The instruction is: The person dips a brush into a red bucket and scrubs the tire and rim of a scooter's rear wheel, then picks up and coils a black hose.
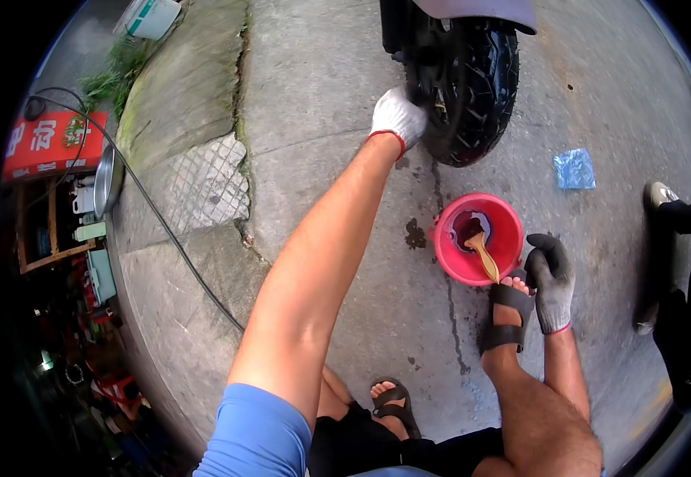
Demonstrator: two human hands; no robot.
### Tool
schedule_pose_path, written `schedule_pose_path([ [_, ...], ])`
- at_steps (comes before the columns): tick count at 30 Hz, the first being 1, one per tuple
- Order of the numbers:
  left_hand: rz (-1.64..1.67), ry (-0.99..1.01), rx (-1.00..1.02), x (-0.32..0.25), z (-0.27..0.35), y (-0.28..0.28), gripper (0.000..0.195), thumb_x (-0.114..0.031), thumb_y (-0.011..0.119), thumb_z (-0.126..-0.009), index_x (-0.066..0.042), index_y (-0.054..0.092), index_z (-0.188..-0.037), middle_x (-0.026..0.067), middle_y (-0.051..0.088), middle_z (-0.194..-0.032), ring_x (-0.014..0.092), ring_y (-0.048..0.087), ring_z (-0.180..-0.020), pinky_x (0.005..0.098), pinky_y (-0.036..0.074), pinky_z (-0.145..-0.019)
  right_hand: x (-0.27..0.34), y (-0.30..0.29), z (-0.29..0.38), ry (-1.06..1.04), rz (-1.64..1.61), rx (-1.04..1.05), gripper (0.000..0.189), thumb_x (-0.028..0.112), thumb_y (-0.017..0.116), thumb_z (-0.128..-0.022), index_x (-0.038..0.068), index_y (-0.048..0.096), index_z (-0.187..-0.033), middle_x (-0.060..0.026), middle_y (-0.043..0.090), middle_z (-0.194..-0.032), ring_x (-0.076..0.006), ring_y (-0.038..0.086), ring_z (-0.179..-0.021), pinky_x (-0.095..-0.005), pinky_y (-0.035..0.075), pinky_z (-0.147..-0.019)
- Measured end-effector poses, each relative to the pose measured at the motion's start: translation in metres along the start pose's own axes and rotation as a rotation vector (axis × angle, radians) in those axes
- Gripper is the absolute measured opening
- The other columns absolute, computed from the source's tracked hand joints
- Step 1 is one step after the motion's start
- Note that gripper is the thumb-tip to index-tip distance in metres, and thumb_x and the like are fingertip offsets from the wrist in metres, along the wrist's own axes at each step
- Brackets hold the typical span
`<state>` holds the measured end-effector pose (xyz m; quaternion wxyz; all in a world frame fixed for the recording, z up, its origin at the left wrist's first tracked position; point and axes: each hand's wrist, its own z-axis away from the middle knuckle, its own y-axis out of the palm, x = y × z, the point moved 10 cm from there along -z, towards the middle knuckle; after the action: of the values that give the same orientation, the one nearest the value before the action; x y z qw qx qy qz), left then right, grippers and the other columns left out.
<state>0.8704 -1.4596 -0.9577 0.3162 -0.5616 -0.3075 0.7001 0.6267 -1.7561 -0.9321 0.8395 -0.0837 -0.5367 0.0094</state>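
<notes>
My left hand (400, 117), in a white knit glove with a red cuff, is at the left side of a scooter's wheel with a black treaded tyre (491, 89); its fingers are hidden or blurred against the wheel. Low on the right, beside my sandalled foot, my right hand (551, 280) wears a dark-stained glove with curled fingers, close to a red plastic bucket (509, 214). Whether it holds anything does not show. A flat brush with a wooden handle (485, 259) leans inside the bucket, its bristles down in dark liquid.
A blue plastic piece (575, 169) lies on the concrete to the right. Another person (688, 238) is at the right edge. A black hose (160, 217) crosses the ground at left, near a metal basin (107, 182), bottles and a red sign (53, 143). A white bucket (151, 18) stands top left.
</notes>
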Motion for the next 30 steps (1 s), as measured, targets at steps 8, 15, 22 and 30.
schedule_pose_path([
  [8, 0.144, -0.127, 0.166, 0.003, 0.003, 0.009, 0.041, -0.036, 0.058, -0.091, -0.003, 0.066, -0.113, 0.026, 0.067, -0.11, 0.042, 0.063, -0.107, 0.0468, 0.05, -0.092, -0.002, 0.0, -0.002, 0.013, -0.02, 0.005, 0.021, 0.002, 0.05, -0.095, 0.0, 0.063, -0.112, -0.0004, 0.059, -0.08, -0.0054, 0.054, -0.07, -0.022, 0.046, -0.064],
  [15, 0.024, -0.163, 0.143, 0.004, 0.003, 0.013, 0.042, -0.036, 0.061, -0.091, 0.003, 0.068, -0.105, 0.0176, 0.073, -0.088, 0.028, 0.071, -0.082, 0.0384, 0.053, -0.077, -0.003, 0.001, -0.004, -0.011, -0.012, 0.004, 0.021, 0.002, 0.05, -0.095, 0.0, 0.063, -0.112, -0.001, 0.059, -0.083, -0.006, 0.054, -0.071, -0.0223, 0.047, -0.064],
  [22, 0.033, -0.054, 0.114, -0.009, 0.004, 0.005, 0.044, -0.037, 0.06, -0.089, -0.002, 0.066, -0.114, 0.0259, 0.068, -0.106, 0.04, 0.066, -0.101, 0.0441, 0.052, -0.086, -0.007, 0.001, -0.006, 0.028, -0.025, 0.013, 0.021, 0.002, 0.051, -0.095, 0.0, 0.063, -0.111, -0.0023, 0.06, -0.085, -0.0075, 0.056, -0.074, -0.0236, 0.048, -0.067],
  [30, -0.031, -0.19, 0.166, 0.001, 0.004, 0.013, 0.043, -0.038, 0.059, -0.089, -0.003, 0.066, -0.114, 0.0258, 0.068, -0.107, 0.041, 0.064, -0.104, 0.0449, 0.052, -0.087, -0.007, -0.002, -0.008, 0.034, -0.019, -0.006, 0.021, 0.002, 0.051, -0.094, 0.0, 0.063, -0.111, -0.0031, 0.061, -0.085, -0.0078, 0.057, -0.074, -0.0238, 0.049, -0.067],
])
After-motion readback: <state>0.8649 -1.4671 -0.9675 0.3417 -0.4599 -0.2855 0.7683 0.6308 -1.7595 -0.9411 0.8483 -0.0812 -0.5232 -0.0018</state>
